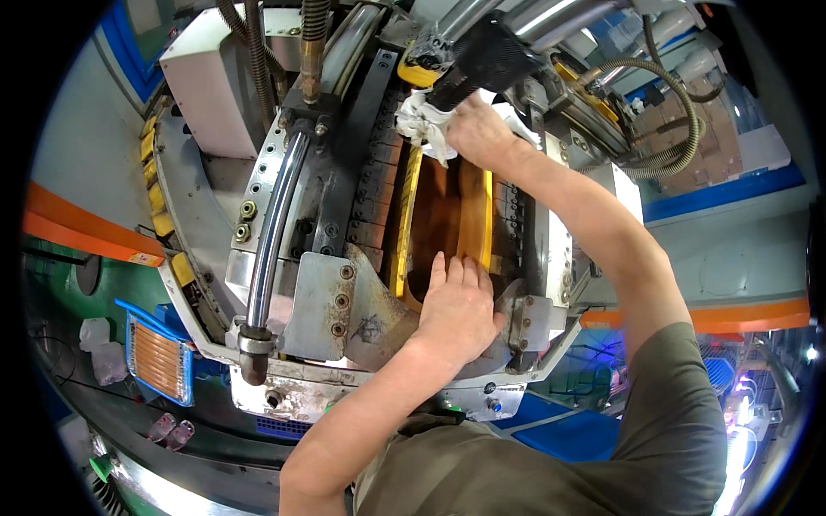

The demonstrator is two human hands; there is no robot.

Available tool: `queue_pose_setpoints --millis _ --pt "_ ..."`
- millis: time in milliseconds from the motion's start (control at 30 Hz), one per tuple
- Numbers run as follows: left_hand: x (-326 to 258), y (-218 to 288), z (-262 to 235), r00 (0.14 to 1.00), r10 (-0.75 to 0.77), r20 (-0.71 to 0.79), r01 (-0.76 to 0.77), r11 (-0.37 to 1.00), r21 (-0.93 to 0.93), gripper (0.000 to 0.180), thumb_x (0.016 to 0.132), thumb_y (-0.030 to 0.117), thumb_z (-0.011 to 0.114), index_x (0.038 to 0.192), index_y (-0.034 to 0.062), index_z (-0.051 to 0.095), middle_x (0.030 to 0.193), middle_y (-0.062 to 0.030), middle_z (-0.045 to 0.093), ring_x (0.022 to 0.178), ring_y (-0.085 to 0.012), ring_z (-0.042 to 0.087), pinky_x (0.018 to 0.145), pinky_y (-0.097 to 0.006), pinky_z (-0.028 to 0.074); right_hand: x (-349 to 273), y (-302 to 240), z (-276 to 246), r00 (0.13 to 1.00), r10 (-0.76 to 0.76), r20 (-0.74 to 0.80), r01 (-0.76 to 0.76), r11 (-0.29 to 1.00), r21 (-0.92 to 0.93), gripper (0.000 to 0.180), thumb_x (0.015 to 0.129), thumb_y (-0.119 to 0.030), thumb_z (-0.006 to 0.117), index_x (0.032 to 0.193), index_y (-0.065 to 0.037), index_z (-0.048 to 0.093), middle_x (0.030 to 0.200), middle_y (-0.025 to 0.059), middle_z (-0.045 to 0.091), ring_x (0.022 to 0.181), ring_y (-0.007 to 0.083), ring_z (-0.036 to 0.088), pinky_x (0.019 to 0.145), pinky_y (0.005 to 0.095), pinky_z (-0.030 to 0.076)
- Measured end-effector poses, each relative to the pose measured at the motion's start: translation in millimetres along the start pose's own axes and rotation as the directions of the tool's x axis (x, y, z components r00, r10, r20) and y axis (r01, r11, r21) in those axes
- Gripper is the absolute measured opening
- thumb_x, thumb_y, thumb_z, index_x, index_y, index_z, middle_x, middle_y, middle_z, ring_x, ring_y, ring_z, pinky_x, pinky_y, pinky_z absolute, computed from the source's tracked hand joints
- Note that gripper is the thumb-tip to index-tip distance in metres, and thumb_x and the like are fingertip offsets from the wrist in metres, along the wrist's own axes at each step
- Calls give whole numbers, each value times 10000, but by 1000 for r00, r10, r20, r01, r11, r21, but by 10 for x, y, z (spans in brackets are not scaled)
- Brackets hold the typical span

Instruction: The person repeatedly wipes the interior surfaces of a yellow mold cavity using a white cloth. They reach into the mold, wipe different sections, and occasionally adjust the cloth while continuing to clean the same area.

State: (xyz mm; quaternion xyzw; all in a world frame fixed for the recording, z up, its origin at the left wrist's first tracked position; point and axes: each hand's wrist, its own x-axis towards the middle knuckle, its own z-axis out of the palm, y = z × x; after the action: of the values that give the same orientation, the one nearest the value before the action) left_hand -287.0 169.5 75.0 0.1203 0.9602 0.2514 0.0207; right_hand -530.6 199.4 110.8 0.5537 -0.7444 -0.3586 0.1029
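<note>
My left hand [460, 311] lies flat with its fingers stretched out, on the near end of an amber-brown trough-shaped part with yellow edges [475, 211], and holds nothing. Farther off, my right hand [478, 133] is closed on a crumpled white cloth [422, 123] at the trough's far end. Some of its fingertips are hidden by the cloth and by a black ribbed piece [486, 60] that slants down just above. The trough sits between two rows of dark metal blocks [374, 189] in a large machine.
A chrome rod [280, 224] and a steel plate [317, 305] flank the trough on the left. Corrugated hoses [693, 129] loop at upper right. Orange rails [705, 321] run on both sides. A blue-framed rack [161, 353] of copper-coloured pieces stands low at left.
</note>
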Motion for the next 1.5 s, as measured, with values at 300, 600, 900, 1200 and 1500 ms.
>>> queue_pose_setpoints --millis 300,600,900,1200,1500 --pt "185 42 8 998 -20 57 35 964 -265 756 787 372 624 1284 -153 406 1259 -303 484 1232 -384 429 1101 -504 226 386 -14 1812 998 65 13 -66 982 175 226 818 -213 561 934 -108 724 935 34 696 1040 236 561 867 349 378" --pt "153 -39 -16 973 -101 207 170 923 -346 779 852 365 563 1352 -162 280 1396 -302 346 1324 -384 331 1129 -508 166 196 -280 673 924 -28 382 -51 980 194 193 778 -135 637 946 -90 722 975 98 704 951 280 657 831 360 467" --pt "140 -44 -5 967 -99 234 179 918 -354 848 844 427 561 1383 -141 236 1436 -286 296 1358 -381 275 1134 -527 144 -139 -383 245 910 -136 391 -4 941 338 208 761 -117 630 932 -25 705 924 146 685 894 329 641 753 386 510" --pt "150 -76 -11 966 -91 243 188 891 -413 945 785 474 616 1363 -180 255 1399 -317 326 1347 -401 271 1095 -562 185 -303 -623 -262 715 -535 450 93 711 697 218 731 -49 549 892 -58 696 873 134 686 891 330 644 783 433 505" --pt "125 -112 -112 957 -77 280 199 877 -437 961 776 499 626 1367 -164 259 1413 -282 313 1340 -390 276 1077 -557 217 -45 -194 137 796 -515 320 472 857 206 97 780 -96 635 826 -102 720 773 61 679 752 209 654 870 361 431"
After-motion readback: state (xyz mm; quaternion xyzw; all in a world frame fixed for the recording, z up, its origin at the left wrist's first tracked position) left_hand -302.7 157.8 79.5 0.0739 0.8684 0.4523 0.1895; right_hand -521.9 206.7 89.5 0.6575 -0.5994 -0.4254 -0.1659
